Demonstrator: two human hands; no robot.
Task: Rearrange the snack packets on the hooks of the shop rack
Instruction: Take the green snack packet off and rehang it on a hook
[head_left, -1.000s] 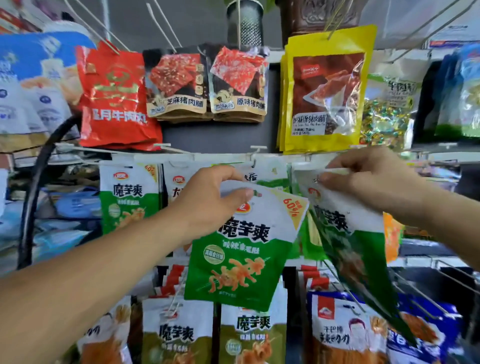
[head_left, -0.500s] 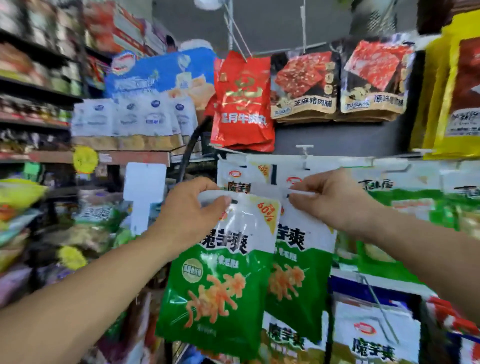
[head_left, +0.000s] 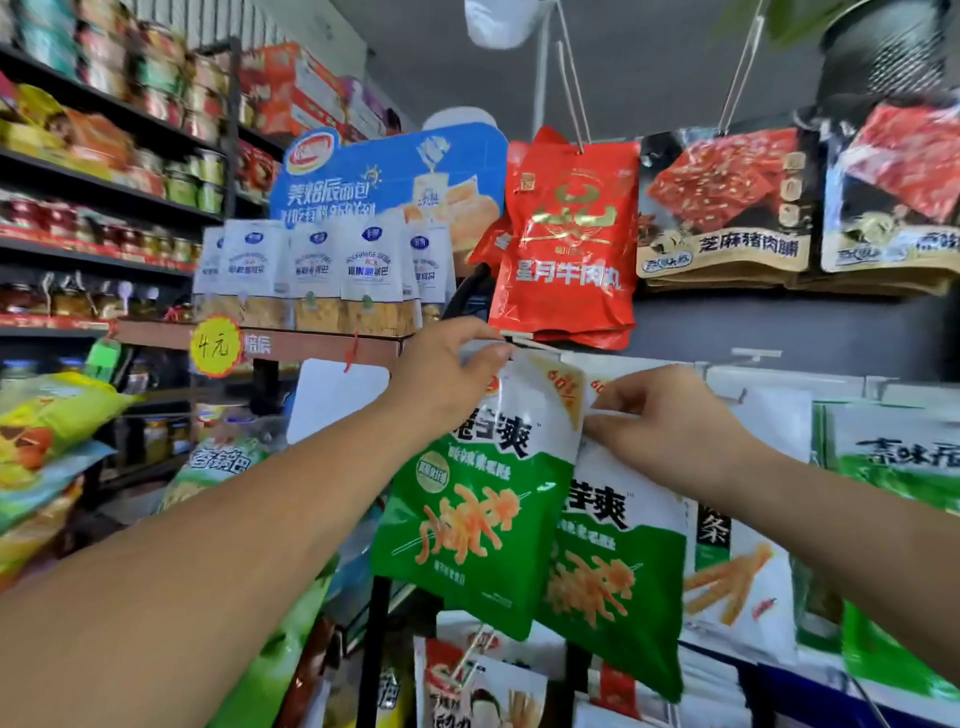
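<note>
Two green-and-white snack packets hang side by side in front of the rack. My left hand pinches the top edge of the left packet, holding it up by a metal hook that pokes out under the red bags. My right hand pinches the top of the right packet, which hangs lower and partly behind the first. Whether either packet's hole sits on a hook is hidden by my fingers.
A red packet and dark jerky packets hang on the row above. More green-and-white packets hang to the right and below. A bread display and stocked shelves stand at the left.
The view has swung left and nearer. My left hand has lifted its packet up to the hook under the red bags. My right hand has moved its packet left, next to the first.
</note>
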